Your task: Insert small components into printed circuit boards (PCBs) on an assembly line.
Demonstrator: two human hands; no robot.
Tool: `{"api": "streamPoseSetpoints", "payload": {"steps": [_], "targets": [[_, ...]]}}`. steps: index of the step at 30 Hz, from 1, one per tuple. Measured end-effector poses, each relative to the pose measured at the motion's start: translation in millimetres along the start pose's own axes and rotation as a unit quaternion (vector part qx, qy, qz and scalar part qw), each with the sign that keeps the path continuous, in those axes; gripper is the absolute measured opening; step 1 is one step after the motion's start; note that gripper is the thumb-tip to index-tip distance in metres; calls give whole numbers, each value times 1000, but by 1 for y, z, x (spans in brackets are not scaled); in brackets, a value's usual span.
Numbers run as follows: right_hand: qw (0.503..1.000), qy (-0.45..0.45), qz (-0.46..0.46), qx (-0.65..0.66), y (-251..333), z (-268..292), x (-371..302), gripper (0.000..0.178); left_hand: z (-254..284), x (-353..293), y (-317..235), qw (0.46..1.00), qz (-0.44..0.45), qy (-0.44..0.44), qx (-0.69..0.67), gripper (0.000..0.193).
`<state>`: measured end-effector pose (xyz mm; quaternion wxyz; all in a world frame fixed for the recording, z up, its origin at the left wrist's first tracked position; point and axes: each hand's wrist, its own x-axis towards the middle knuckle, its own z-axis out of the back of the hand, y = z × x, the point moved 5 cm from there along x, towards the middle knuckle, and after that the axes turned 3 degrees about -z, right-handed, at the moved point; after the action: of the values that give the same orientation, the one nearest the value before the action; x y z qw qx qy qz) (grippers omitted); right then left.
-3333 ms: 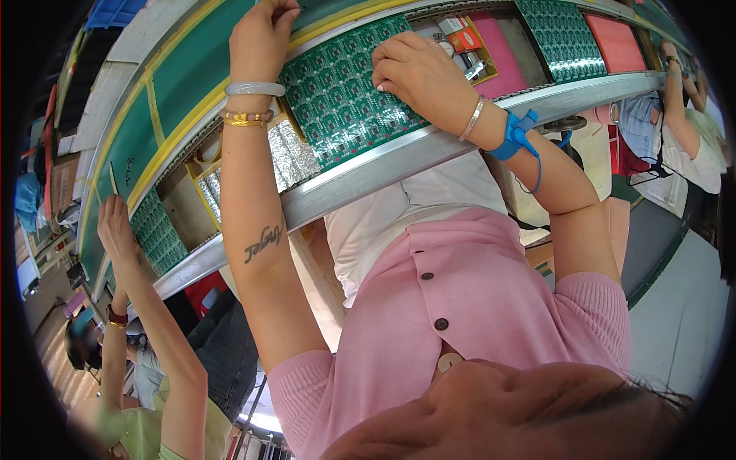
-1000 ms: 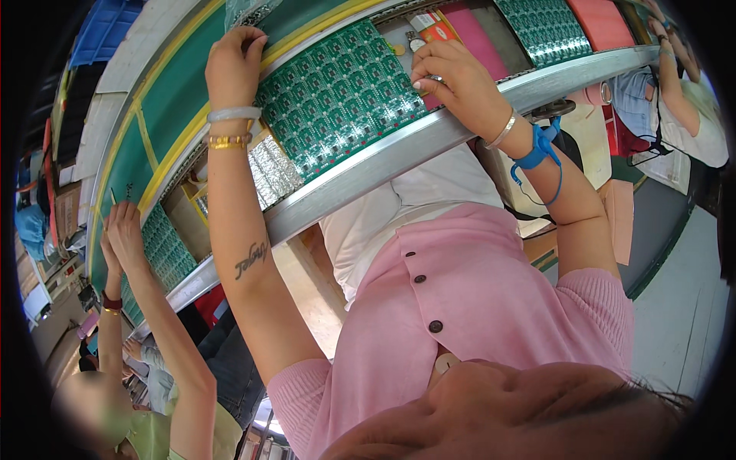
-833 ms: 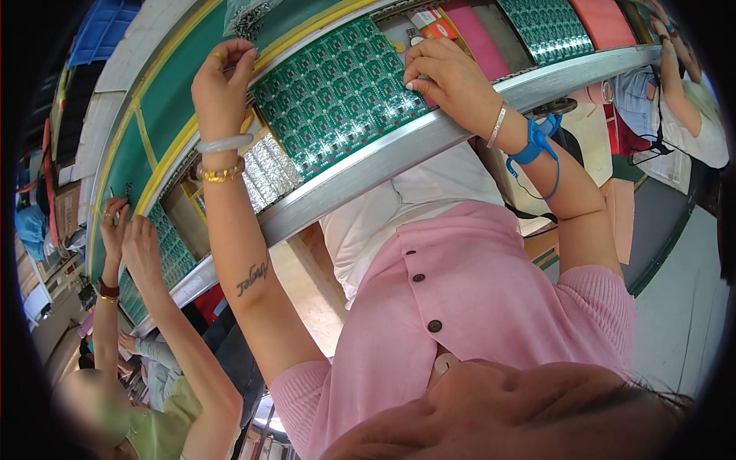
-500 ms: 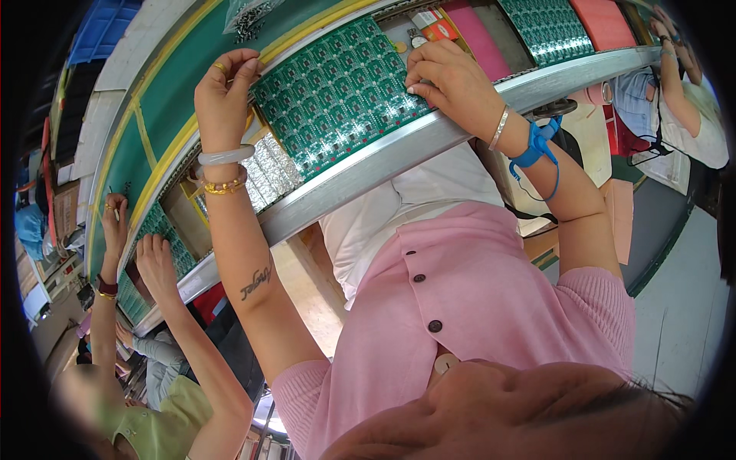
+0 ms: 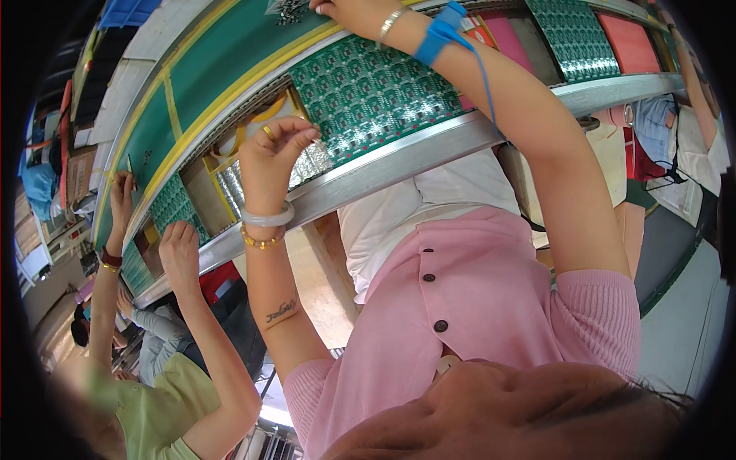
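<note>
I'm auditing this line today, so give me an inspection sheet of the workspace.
Surface: green, yellow-striped work surface; metal rail on the near side.
Job's things: green circuit-board panel, flat; small parts heaped beyond it.
Clutter: silvery sheet left of the panel; pink piece to its right.
Hands: left hand near the panel, fingers curled, grip unclear; right hand near the small parts, partly out of frame.
Cables: blue cord from the right wrist's blue strap.
Surroundings: co-worker in green at left.
</note>
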<state>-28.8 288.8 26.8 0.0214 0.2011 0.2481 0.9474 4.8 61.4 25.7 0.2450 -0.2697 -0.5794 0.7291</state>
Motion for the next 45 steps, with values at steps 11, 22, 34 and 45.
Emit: {"api": "streamPoseSetpoints", "payload": {"steps": [11, 22, 34, 45], "targets": [[996, -66, 62, -26, 15, -23, 11, 8, -1, -22, 4, 969, -66, -20, 239, 9], [983, -15, 11, 185, 28, 14, -29, 9, -10, -22, -2, 930, -105, -17, 351, 9], [984, -36, -2, 174, 21, 24, -41, 10, -18, -20, -10, 905, -155, -20, 397, 9], [982, -38, -8, 183, 19, 23, -43, 11, -21, -22, -14, 895, -154, -24, 418, 8]]}}
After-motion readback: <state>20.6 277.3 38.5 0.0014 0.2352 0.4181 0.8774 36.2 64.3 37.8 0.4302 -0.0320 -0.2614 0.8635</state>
